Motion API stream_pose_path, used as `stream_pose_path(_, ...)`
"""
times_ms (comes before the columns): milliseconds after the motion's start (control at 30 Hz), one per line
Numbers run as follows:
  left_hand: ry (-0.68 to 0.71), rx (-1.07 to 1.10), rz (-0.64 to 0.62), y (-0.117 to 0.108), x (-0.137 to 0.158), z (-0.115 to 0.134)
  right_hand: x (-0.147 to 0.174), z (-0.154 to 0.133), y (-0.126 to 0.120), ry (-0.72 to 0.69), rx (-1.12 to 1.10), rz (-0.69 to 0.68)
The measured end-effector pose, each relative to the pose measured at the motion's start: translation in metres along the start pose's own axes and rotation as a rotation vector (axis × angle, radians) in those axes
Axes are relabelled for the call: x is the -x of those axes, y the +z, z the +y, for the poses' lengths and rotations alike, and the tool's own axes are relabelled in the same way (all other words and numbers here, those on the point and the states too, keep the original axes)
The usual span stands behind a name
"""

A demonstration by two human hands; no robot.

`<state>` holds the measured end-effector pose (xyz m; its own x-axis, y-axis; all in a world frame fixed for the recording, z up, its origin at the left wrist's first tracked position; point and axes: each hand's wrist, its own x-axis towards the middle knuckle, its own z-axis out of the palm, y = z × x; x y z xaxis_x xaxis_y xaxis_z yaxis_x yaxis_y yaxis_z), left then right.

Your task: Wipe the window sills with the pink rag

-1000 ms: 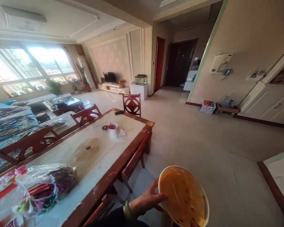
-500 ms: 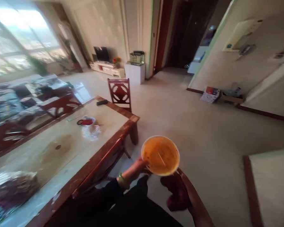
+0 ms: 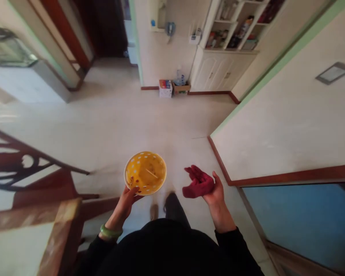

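Observation:
My left hand (image 3: 125, 204), with a green bangle at its wrist, grips the near rim of a yellow bowl (image 3: 136, 168) with white dots and a pale edge. The thumb lies over the rim and the other fingers are hidden beneath. Inside the bowl are a thin pale stick (image 3: 151, 173), like a toothpick, and small dark bits. My right hand (image 3: 215, 195) holds a crumpled dark red cloth (image 3: 199, 184), which covers most of its fingers; the thumb shows at the side. Bowl and cloth are apart, both above the floor.
A wooden table corner (image 3: 67, 214) and a dark red chair (image 3: 46, 184) stand on my left. To my right are a wall edge (image 3: 218, 161) and a blue glass panel (image 3: 304, 214). Boxes (image 3: 166, 89) and a white cabinet (image 3: 218, 71) stand ahead along the wall.
My view has turned right and down, away from the long table. My right hand has moved off the bowl with the cloth; my left hand alone now holds the bowl.

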<state>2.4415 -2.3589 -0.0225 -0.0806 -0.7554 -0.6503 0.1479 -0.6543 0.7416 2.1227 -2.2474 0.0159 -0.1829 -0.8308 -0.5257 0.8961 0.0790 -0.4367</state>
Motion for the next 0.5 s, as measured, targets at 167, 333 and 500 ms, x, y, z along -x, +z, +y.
stream_pose_path(167, -0.042, -0.094, -0.148, 0.102, -0.097, 0.045, -0.072, -0.066, -0.001, -0.113, -0.124, 0.147)
stream_pose_path(333, -0.051, -0.138, -0.190, 0.209, -0.179, 0.095, -0.161, -0.150, 0.017, -0.129, -0.144, 0.164)
stream_pose_path(500, 0.020, -0.164, -0.136, 0.294, -0.246, 0.148, -0.292, -0.237, 0.034, -0.039, -0.072, 0.160)
